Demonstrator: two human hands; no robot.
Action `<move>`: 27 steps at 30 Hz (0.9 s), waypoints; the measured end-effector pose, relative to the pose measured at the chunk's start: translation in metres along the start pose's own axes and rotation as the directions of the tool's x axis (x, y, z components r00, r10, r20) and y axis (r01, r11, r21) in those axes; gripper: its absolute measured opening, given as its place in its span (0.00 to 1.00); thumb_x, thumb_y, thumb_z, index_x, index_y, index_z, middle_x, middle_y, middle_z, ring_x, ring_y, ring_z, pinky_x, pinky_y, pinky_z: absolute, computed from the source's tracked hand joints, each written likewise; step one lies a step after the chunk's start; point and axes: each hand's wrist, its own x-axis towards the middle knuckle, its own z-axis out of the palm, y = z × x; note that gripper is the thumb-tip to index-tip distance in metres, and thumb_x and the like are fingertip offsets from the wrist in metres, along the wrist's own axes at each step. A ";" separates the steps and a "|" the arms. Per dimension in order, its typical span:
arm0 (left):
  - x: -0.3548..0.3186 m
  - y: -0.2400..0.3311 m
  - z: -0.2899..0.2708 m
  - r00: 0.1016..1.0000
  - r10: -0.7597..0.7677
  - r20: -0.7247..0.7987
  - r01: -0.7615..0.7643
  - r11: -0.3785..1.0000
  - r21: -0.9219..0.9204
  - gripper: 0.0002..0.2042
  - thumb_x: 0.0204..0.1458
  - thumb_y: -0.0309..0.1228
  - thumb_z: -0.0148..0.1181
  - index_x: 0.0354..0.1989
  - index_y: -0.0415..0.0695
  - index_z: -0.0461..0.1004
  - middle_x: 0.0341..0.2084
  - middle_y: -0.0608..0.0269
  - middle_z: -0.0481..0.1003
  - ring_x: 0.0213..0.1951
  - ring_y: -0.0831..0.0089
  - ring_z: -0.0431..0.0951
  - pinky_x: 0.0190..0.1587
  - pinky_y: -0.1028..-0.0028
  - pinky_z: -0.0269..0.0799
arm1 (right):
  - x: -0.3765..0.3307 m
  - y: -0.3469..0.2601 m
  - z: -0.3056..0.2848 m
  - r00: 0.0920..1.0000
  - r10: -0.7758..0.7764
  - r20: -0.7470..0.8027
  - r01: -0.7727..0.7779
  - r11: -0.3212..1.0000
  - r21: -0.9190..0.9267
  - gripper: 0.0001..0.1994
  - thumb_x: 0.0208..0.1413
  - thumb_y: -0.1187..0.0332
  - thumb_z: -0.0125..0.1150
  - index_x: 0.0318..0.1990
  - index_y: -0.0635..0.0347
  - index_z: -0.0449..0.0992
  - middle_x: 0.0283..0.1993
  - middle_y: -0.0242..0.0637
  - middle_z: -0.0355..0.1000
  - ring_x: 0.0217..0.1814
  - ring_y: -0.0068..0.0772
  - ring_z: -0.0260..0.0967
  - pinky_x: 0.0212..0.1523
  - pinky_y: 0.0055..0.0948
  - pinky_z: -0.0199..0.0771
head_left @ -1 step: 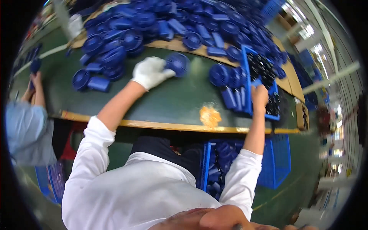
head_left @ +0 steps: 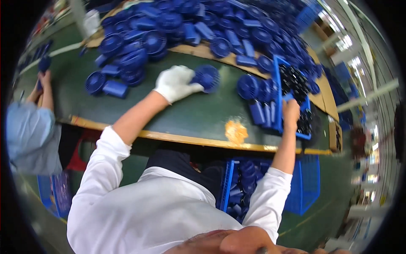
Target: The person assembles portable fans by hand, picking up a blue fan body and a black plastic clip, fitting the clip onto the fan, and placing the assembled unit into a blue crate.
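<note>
My left hand (head_left: 175, 83), in a white glove, grips a round blue ribbed plastic disc (head_left: 207, 77) on the green table (head_left: 186, 114). My bare right hand (head_left: 291, 111) reaches into a shallow blue tray (head_left: 277, 93) filled with small black parts (head_left: 296, 80). Its fingers are curled over them, and whether they hold one is hidden. Round blue discs (head_left: 247, 86) and blue rectangular pieces (head_left: 258, 112) lie just left of the tray.
A big heap of blue plastic parts (head_left: 190, 21) covers the far side of the table. A blue crate with blue parts (head_left: 243, 182) stands under the table, with another crate (head_left: 306, 186) beside it. At the left, a person in a light blue sleeve (head_left: 29, 135) holds a blue part.
</note>
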 end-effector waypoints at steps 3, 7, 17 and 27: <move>-0.017 0.025 0.004 0.996 0.069 0.065 -0.068 0.997 -0.024 0.24 0.44 0.56 0.62 0.30 0.43 0.76 0.30 0.51 0.78 0.37 0.56 0.79 0.38 0.61 0.76 | 0.013 0.019 0.016 0.999 -0.039 0.032 0.042 0.995 -0.096 0.09 0.50 0.64 0.60 0.33 0.61 0.75 0.36 0.55 0.76 0.42 0.60 0.74 0.41 0.52 0.74; -0.035 0.033 0.005 0.993 0.023 0.117 -0.007 0.991 -0.136 0.24 0.45 0.55 0.61 0.32 0.42 0.75 0.31 0.52 0.78 0.38 0.56 0.80 0.39 0.61 0.76 | 0.017 0.011 0.019 0.995 -0.062 0.083 0.078 0.975 -0.206 0.06 0.52 0.68 0.55 0.35 0.60 0.75 0.37 0.52 0.76 0.43 0.58 0.75 0.40 0.52 0.75; -0.063 0.060 0.016 0.920 0.391 -0.009 -0.385 0.904 -0.187 0.17 0.41 0.48 0.65 0.30 0.48 0.74 0.28 0.60 0.76 0.34 0.61 0.78 0.32 0.63 0.75 | 0.039 0.056 0.032 0.997 -0.025 -0.074 0.074 0.614 0.786 0.06 0.53 0.76 0.59 0.38 0.66 0.74 0.25 0.26 0.67 0.24 0.17 0.60 0.18 0.21 0.55; -0.068 0.063 0.032 0.956 0.293 -0.001 -0.288 0.937 -0.196 0.23 0.42 0.56 0.61 0.24 0.44 0.76 0.22 0.57 0.77 0.28 0.58 0.79 0.28 0.62 0.74 | -0.128 -0.105 -0.047 0.986 -0.010 -0.168 0.161 0.343 0.925 0.12 0.58 0.78 0.55 0.49 0.74 0.74 0.42 0.41 0.77 0.40 0.25 0.72 0.38 0.22 0.71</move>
